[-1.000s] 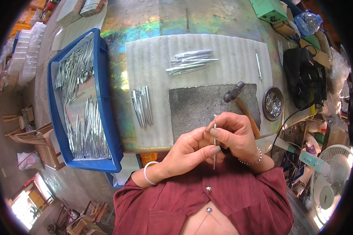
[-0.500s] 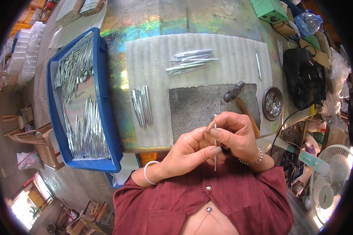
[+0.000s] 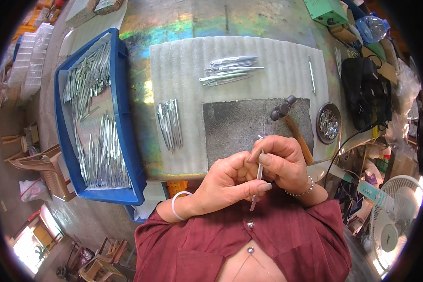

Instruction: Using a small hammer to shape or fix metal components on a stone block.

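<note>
A: Where is the slender metal piece (image 3: 260,172) being held?

B: It is being held in front of the maroon shirt (image 3: 197,230), by the near edge of the table (image 3: 197,21).

A: How is it being gripped?

B: Its upper part is being pinched between thumb and fingers of the right hand (image 3: 284,162). Lower down, it is being pressed by the thumb of the left hand (image 3: 230,178); the other fingers are being curled in.

A: What is being supported just beyond?

B: A hammer (image 3: 293,131) is being supported by the dark mat (image 3: 230,124), which is being underlain by a white foam sheet (image 3: 174,70). Two groups of metal pieces (image 3: 232,70) are also being carried by the sheet.

A: And farther out?

B: Small shiny bits are being contained in a round dish (image 3: 327,141) at right; many more pieces are being held in a blue tray (image 3: 122,108) at left.
</note>
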The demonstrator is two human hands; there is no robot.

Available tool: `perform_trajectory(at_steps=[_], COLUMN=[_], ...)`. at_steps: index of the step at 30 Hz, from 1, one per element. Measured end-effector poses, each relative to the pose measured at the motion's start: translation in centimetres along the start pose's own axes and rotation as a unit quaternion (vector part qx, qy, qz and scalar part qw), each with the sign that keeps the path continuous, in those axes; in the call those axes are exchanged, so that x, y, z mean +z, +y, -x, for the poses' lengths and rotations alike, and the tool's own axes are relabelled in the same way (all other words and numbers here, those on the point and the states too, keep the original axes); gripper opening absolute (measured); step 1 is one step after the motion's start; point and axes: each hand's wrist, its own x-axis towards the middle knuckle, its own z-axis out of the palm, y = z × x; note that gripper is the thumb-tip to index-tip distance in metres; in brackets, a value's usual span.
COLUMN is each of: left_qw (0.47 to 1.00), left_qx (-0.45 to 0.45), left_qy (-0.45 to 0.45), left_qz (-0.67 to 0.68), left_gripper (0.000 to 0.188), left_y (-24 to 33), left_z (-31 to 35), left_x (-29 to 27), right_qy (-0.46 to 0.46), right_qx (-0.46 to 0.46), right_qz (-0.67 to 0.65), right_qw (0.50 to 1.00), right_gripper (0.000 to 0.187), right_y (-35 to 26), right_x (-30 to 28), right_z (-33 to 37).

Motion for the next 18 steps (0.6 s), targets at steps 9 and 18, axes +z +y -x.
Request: perform_trajectory(at_steps=[9, 18], left_qw=[0.995, 0.999], left_qx=[0.053, 0.026], left_qy=[0.036, -0.044], left_qz=[-0.082, 0.001], left_gripper=[0.019, 0.017], left_y=[-1.1, -0.4], left_z=[-0.4, -0.3], left_x=[-0.5, -0.8], right_qy=[0.003, 0.027], right_qx=[0.004, -0.026], right_qz=[-0.01, 0.025], right_qw=[1.0, 0.999], right_gripper=[0.015, 0.007], right_y=[0.4, -0.1], right_x=[-0.4, 0.1], right_z=[-0.2, -0.3])
